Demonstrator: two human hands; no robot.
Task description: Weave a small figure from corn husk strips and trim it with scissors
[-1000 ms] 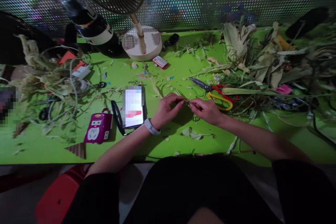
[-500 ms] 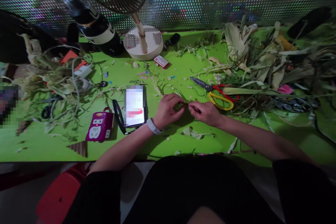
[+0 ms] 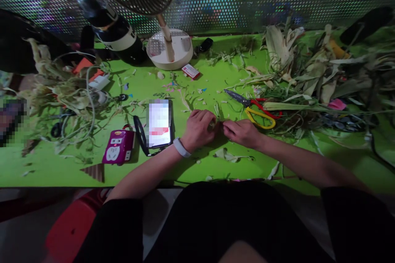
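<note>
My left hand (image 3: 200,130), with a pale band on its wrist, has its fingers curled over the green table (image 3: 182,168). My right hand (image 3: 240,132) is closed just to the right of it, the fingertips nearly meeting. Whatever lies between the fingers is too small and dark to make out. Scissors (image 3: 247,102) with one red and one yellow handle rest beyond my right hand. A lit phone (image 3: 159,124) lies to the left of my left hand. Nearer the table's front edge is a pale dry leaf scrap (image 3: 226,155).
Dry husks (image 3: 321,74) heap up at the right. More dried plant stuff and a cable (image 3: 91,98) lie at the left. A fan base (image 3: 177,51), a dark bottle (image 3: 120,39), a small red-and-white box (image 3: 191,71) and a purple socket block (image 3: 118,146) also stand about.
The fingers of my left hand have curled in more, and its thumb and fingertips have shifted slightly. My right hand has barely moved. The view has shifted a little.
</note>
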